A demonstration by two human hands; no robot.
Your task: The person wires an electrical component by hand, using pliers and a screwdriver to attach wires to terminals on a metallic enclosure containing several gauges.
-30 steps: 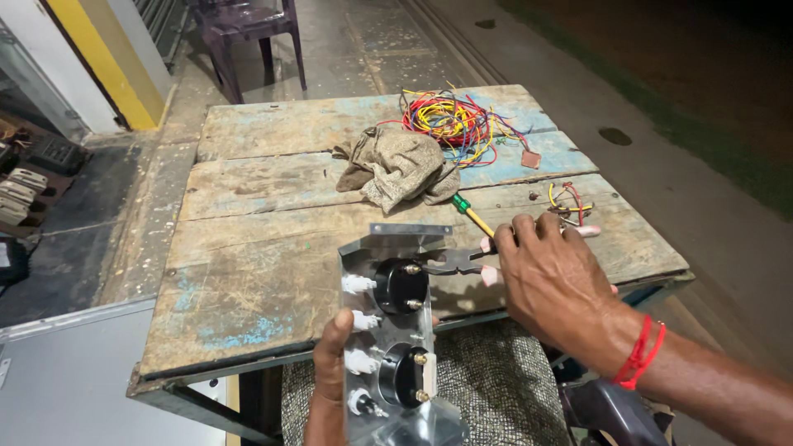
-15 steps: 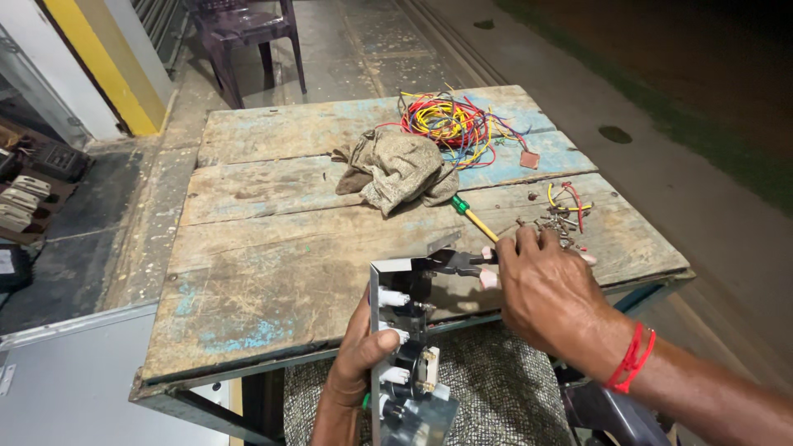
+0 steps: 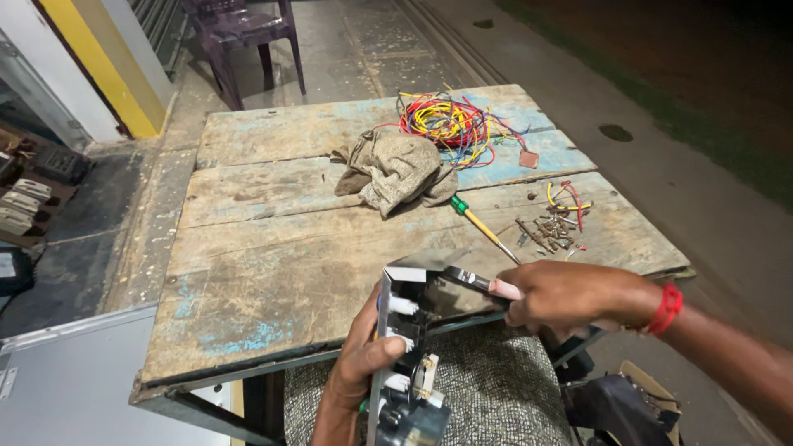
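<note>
At the near edge of the worn wooden desk (image 3: 273,272), the left hand (image 3: 363,363) comes up from below, its grip closed around the side of a grey metal switch panel (image 3: 405,330) held on edge, thumb laid across its white fittings. Just right of it, the right hand (image 3: 570,293) has its grip closed on a pink-handled tool (image 3: 483,285) whose dark end lies against the panel's top. Further back on the desk lie a crumpled tan cloth (image 3: 396,169), a tangle of coloured wires (image 3: 446,120), a green-tipped screwdriver (image 3: 479,223) and a scatter of small screws (image 3: 549,231).
</note>
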